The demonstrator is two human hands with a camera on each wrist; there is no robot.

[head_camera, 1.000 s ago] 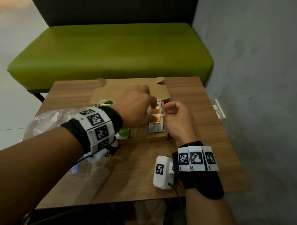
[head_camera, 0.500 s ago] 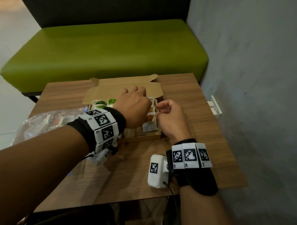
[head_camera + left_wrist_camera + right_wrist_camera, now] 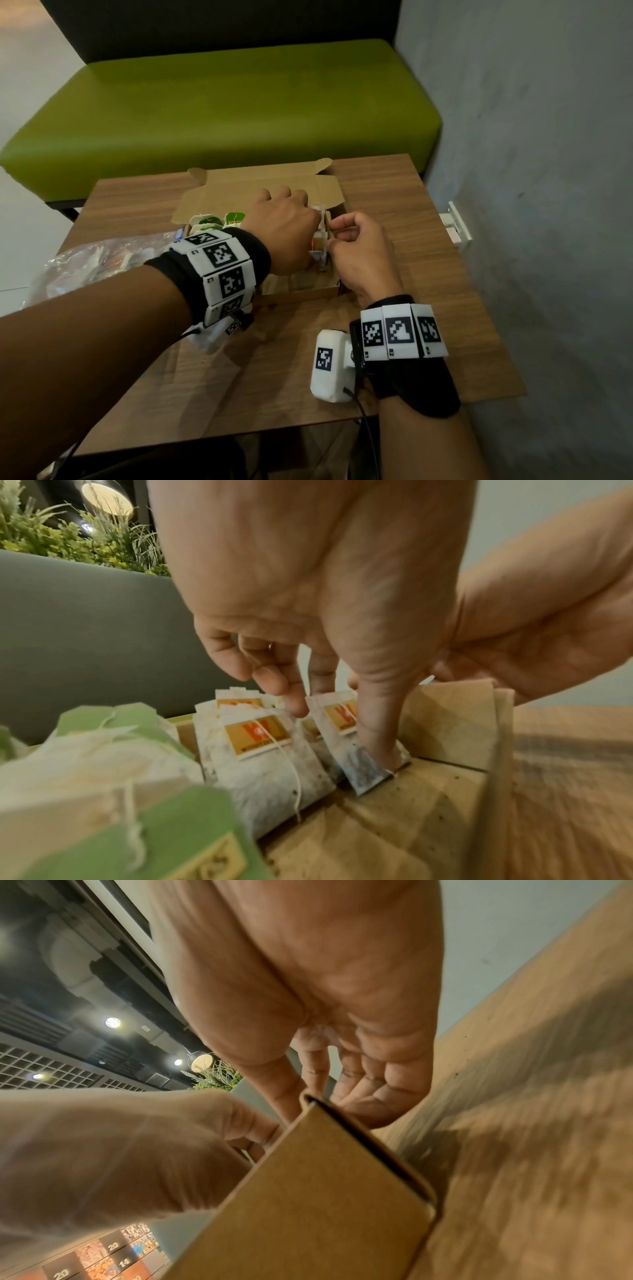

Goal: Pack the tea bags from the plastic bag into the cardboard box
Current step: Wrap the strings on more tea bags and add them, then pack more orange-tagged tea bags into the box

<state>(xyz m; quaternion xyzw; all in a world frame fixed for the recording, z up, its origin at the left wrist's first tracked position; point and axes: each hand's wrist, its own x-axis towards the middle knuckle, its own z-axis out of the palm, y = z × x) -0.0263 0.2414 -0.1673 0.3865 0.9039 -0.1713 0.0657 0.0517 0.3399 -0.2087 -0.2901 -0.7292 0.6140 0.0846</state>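
Observation:
The open cardboard box (image 3: 308,293) sits mid-table with its lid (image 3: 260,192) folded back. My left hand (image 3: 284,229) reaches into its right end. There its thumb (image 3: 373,731) and fingers pinch an orange-tag tea bag (image 3: 337,718) standing against the right wall (image 3: 452,723). More orange-tag tea bags (image 3: 257,739) stand just left of it, and green-tag tea bags (image 3: 234,217) fill the left part. My right hand (image 3: 356,253) grips the box's right wall (image 3: 325,1191), thumb inside and fingers outside. The clear plastic bag (image 3: 102,263) lies at the table's left, partly hidden by my left arm.
The wooden table (image 3: 428,274) is small, with bare wood to the right of the box and in front of it. A green bench (image 3: 222,113) stands behind the table. A grey wall (image 3: 531,171) with a white socket (image 3: 459,226) runs close along the right.
My left hand has shifted right inside the box with the orange-tag tea bag, up to the right wall. My right hand has stayed at that wall. The head view has dipped slightly.

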